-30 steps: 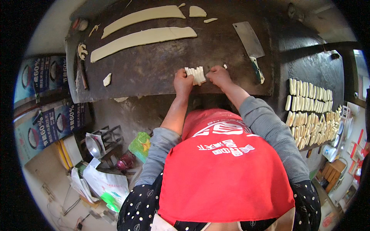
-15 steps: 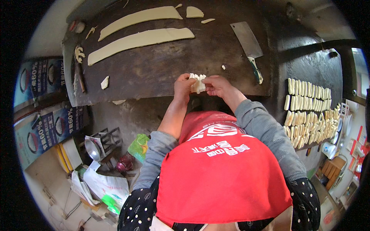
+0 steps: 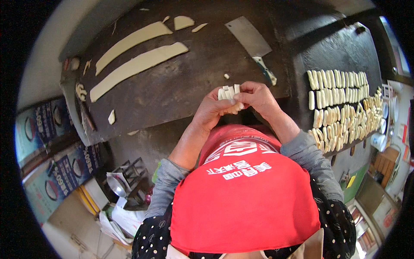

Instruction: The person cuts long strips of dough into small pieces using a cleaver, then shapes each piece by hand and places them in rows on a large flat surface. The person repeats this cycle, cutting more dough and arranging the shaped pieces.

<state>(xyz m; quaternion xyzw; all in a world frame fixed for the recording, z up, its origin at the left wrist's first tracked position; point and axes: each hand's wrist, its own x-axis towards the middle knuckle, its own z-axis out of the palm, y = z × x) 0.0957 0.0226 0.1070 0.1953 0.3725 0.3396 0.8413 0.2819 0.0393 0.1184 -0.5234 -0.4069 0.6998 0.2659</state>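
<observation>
Close to the near edge of the dark work table [image 3: 194, 77], both hands meet around a bunch of short white dough strips [image 3: 227, 93]. My left hand [image 3: 210, 108] is closed around the bunch from the left, its thumb across the front. From the other side, my right hand [image 3: 258, 98] pinches strips at the right end. The strip ends stick up above the fingers, while their lower parts are partly hidden. A small dough bit [image 3: 227, 76] lies on the table just beyond my hands.
Two long flat dough sheets [image 3: 138, 71] lie at the far left, with offcuts [image 3: 184, 22] beside them. A cleaver [image 3: 249, 37] rests at the far right of the table. On a black surface [image 3: 319, 56] to the right lie rows of dough pieces [image 3: 339, 95], the nearer ones browned.
The view has swung toward the right, so the table appears farther left. My right hand has moved in over the strips, which now look more fanned out.
</observation>
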